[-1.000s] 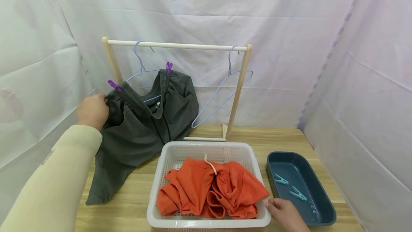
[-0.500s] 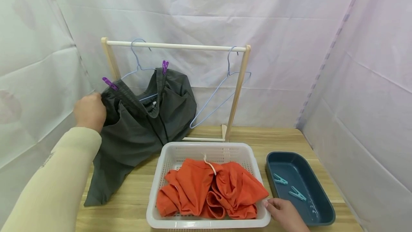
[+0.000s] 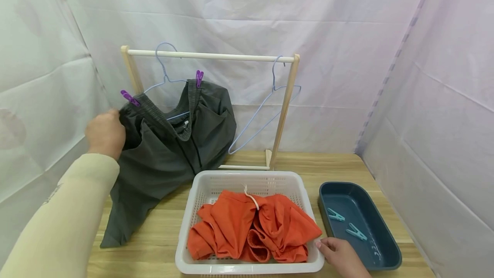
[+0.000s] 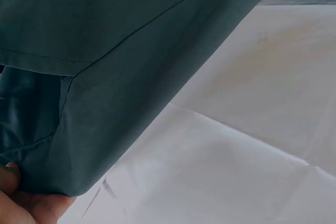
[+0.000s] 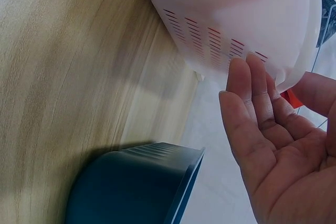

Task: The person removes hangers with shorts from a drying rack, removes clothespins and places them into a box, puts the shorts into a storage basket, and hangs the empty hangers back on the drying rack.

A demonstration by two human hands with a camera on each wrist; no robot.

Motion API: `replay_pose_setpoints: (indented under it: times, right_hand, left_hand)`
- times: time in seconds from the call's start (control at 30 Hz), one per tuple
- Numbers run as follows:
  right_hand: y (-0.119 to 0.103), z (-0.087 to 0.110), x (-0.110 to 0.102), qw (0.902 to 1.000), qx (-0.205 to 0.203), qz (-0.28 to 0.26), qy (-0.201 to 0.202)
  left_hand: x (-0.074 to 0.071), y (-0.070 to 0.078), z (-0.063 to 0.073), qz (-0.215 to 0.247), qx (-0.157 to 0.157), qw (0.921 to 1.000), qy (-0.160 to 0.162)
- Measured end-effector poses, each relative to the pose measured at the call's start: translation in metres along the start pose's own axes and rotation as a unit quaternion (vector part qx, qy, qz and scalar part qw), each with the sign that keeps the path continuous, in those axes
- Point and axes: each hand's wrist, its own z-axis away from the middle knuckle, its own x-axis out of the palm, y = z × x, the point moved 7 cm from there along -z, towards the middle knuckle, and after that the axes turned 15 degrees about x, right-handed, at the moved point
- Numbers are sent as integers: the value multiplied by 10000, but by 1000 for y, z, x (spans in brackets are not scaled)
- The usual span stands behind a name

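My left hand [image 3: 105,133] pinches the dark grey pants [image 3: 166,162] at the side, just below the waistband; in the left wrist view, thumb and fingers hold a corner of cloth beside the pocket. Two purple clothespins [image 3: 130,98] fasten the waistband to a blue wire hanger [image 3: 165,79], whose hook stands raised around the rack's bar. The right hand [image 3: 341,255] holds the near right corner of a white plastic basket [image 3: 248,268], with bright orange clothing [image 3: 231,226] inside. In the right wrist view its thumb passes over the rim, fingers outside against the wall.
A wooden drying rack [image 3: 287,110] stands behind the basket. At its right end hangs a bare blue hanger [image 3: 254,116]. On the right, a dark blue tray [image 3: 380,231] contains two teal clothespins [image 3: 356,231]. White fabric walls [image 3: 247,7] enclose the table [image 3: 328,162].
My left hand has shifted slightly left and up with the pants. Their hanger's hook has risen higher above the bar and slid left. The right hand and basket stay put.
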Motion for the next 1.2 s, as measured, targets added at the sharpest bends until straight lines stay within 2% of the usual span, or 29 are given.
replay_pose_setpoints:
  times: [0.27, 0.47, 0.7, 0.9, 1.03, 1.2]
  right_hand:
    - [1, -11, 6, 10000, 57, -40, -68]
    - [3, -14, 5, 9998, 127, -10, -122]
    - [7, -19, 5, 9996, 171, 39, -216]
    - [-1, -40, -4, 9992, 150, 154, -330]
    - [0, -40, -4, 9993, 138, 132, -324]
    - [0, -41, -4, 9992, 151, 101, -349]
  left_hand:
    - [7, -5, 0, 18, -103, 9999, 57]
    - [5, -4, 2, 15, 1, 9990, 442]
    - [4, -2, 1, -25, 113, 9976, 688]
    - [7, -1, 2, -118, 73, 9953, 960]
    - [8, -5, 5, -33, 107, 9947, 1027]
    - [7, -6, 10, -35, 235, 9917, 1264]
